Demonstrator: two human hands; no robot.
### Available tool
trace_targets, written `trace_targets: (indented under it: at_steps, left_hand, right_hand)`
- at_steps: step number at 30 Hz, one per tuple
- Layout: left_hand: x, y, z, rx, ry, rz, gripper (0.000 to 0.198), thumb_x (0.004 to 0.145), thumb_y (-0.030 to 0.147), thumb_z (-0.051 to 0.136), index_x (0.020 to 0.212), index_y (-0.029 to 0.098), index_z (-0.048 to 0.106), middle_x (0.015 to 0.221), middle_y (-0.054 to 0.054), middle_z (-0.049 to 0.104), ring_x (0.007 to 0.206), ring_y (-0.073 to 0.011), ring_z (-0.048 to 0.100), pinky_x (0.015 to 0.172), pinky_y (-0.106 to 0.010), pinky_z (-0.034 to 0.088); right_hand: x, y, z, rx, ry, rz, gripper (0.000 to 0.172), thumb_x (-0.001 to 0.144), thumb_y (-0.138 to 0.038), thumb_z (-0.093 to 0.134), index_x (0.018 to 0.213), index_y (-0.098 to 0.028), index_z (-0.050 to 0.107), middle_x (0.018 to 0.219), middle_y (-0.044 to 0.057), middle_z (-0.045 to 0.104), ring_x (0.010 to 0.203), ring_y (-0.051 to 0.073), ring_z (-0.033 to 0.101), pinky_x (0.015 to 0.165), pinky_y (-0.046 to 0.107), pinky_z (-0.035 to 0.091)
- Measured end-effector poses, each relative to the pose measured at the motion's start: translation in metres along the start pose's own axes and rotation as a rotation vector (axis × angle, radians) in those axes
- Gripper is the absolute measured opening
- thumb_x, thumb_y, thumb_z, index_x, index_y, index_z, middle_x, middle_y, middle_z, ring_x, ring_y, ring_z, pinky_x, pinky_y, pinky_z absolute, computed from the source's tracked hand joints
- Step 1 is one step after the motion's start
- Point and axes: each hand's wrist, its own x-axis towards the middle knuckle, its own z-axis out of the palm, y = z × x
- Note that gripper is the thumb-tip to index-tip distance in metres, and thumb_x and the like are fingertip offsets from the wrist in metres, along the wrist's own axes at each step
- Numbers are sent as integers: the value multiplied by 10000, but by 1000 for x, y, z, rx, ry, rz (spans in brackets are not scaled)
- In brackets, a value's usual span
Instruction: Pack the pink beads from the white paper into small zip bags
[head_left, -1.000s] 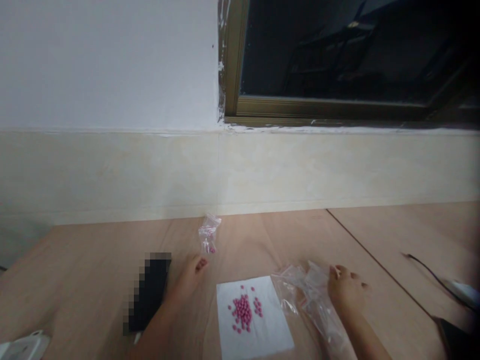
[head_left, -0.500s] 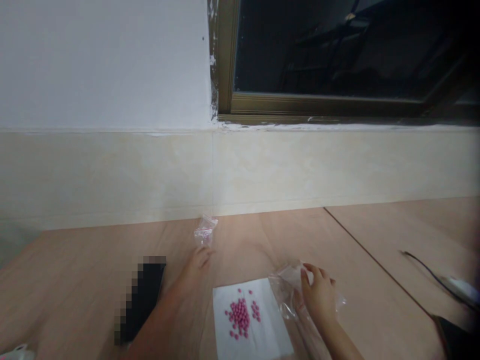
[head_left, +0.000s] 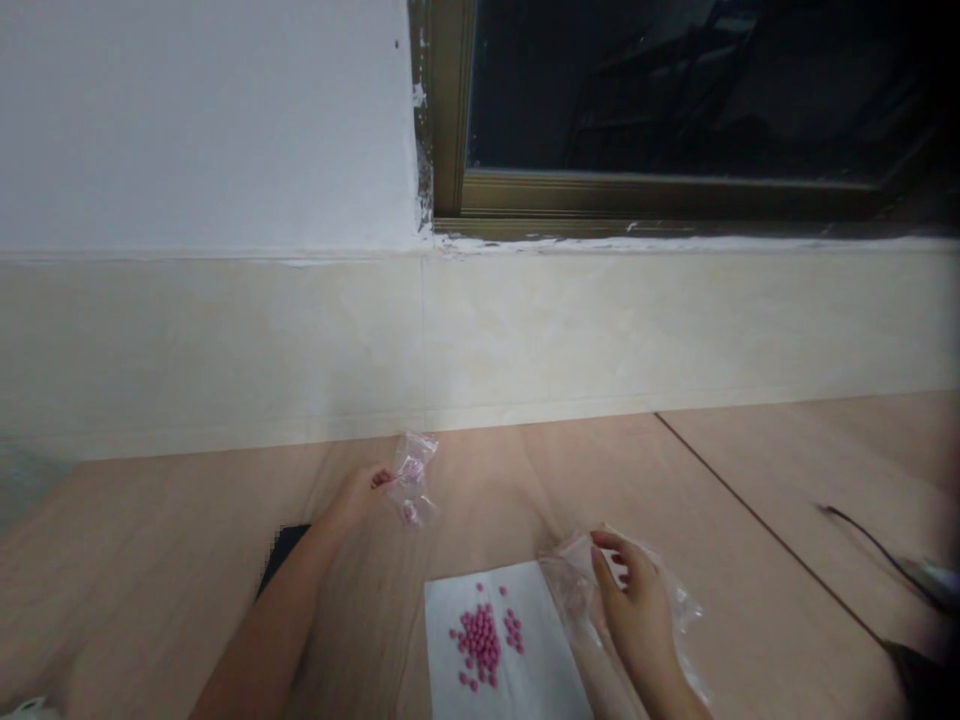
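My left hand (head_left: 370,484) is at the back of the table with its fingers curled together. The fingertips meet the left edge of a small clear zip bag (head_left: 412,462) with something pink inside. Just below it lies another small zip bag (head_left: 418,512), also with pink contents. My right hand (head_left: 634,590) bends its thumb and fingers around thin clear plastic bags (head_left: 574,580), which spread out on both sides of it. Between my forearms, a white paper sheet (head_left: 450,597) bears a loose pile of round pink pills (head_left: 480,638).
A black flat object (head_left: 283,553) is partly covered by my left forearm. A dark cable (head_left: 870,545) and a dark item (head_left: 922,675) lie at the right. Behind the wooden table (head_left: 187,540) rises a tiled wall (head_left: 225,340). A whitish item (head_left: 34,708) shows at bottom left.
My left hand has moved up and left, beside the small zip bags, and the lower bag now shows uncovered. My right hand has shifted slightly, still at the clear plastic bags.
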Motion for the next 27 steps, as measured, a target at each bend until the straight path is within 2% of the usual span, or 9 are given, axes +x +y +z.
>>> trace_targets:
  at_steps: [3,6,8,10,12,15,19,24,27]
  left_hand:
    - [-40,23,0,-53,-49,-4,135,649,291,609,639,156,602,640,-18,621,630,-176,573,604,-276,437]
    - [-91,54,11,-104,-146,2,170,712,310,576,629,161,566,630,11,579,611,-135,535,590,-243,409]
    - [-123,74,23,-108,-192,35,181,727,287,570,602,163,530,616,24,538,600,-120,503,578,-226,388]
    - [-149,90,35,-90,-228,45,199,733,251,559,567,165,490,590,31,502,586,-113,477,564,-217,365]
    - [-167,97,43,-75,-238,46,228,734,221,550,541,170,439,586,36,471,584,-108,454,558,-212,347]
    - [-184,93,47,-74,-288,23,212,724,204,566,564,170,431,606,44,445,584,-103,434,543,-205,327]
    - [-197,84,43,-120,-440,-4,170,724,250,615,646,160,494,655,42,473,619,-105,447,557,-200,335]
    - [-207,90,40,-96,-490,-11,208,803,347,541,713,159,541,671,38,503,650,-110,457,598,-213,341]
    - [-208,92,43,-90,-532,-45,236,799,385,538,723,161,543,651,43,501,624,-105,447,579,-211,338]
  right_hand:
    - [-25,-37,3,161,-169,97,344,774,-478,466,831,-162,590,790,83,624,676,202,559,589,310,436]
    - [-58,-78,20,332,-482,86,348,767,-502,491,723,-167,571,653,36,586,605,161,549,555,263,430]
    - [-78,-98,34,418,-677,145,410,744,-566,480,665,-167,538,583,12,549,494,122,501,472,237,402]
    - [-93,-109,43,441,-761,198,452,719,-614,469,648,-170,514,556,-5,520,425,92,452,399,214,356]
    - [-102,-113,45,439,-793,216,470,695,-636,474,620,-172,490,526,-21,490,396,78,433,370,200,334]
    - [-110,-111,34,461,-917,259,468,662,-630,509,619,-164,498,496,-31,467,387,86,448,343,199,345]
    - [-116,-105,19,516,-1094,311,388,683,-531,542,680,-143,545,501,-22,500,407,100,493,339,197,374]
    - [-122,-101,14,471,-1101,346,268,696,-411,537,672,-144,526,561,-4,561,382,94,504,318,193,362]
    - [-121,-104,11,421,-1109,347,178,676,-322,542,629,-152,516,525,-13,565,367,85,490,316,178,337]
